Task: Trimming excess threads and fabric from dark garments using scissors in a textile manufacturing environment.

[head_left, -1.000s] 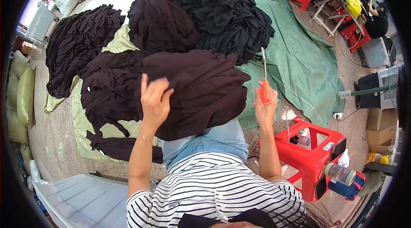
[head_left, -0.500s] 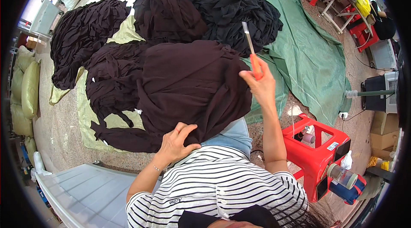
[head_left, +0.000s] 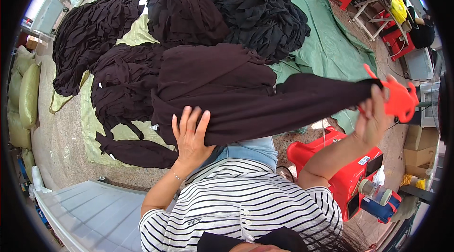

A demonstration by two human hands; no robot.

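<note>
A dark brown-black garment (head_left: 222, 96) lies across my lap, one long sleeve (head_left: 312, 96) stretched out to the right. The fingers of my right hand (head_left: 371, 122) are closed on the sleeve's end. In that same hand are orange-handled scissors (head_left: 399, 98), blurred by motion, their blades not visible. My left hand (head_left: 191, 134) rests on the garment's near edge, open, with its fingers spread on the cloth. A small white tag (head_left: 154, 127) shows on the garment to the left of that hand.
Dark garment heaps (head_left: 94, 39) lie ahead on sheets, a blacker heap (head_left: 260, 11) beside the green tarp (head_left: 326, 44). At right stands a red stool (head_left: 302, 152) with a clear bottle (head_left: 376, 191) near it. A grey-white panel (head_left: 101, 214) is at lower left; stuffed sacks (head_left: 29, 96) line the left.
My right hand has moved right and nearer, pulling the sleeve out flat, and the scissors' blade no longer shows. My left hand has shifted slightly up onto the cloth, fingers spreading.
</note>
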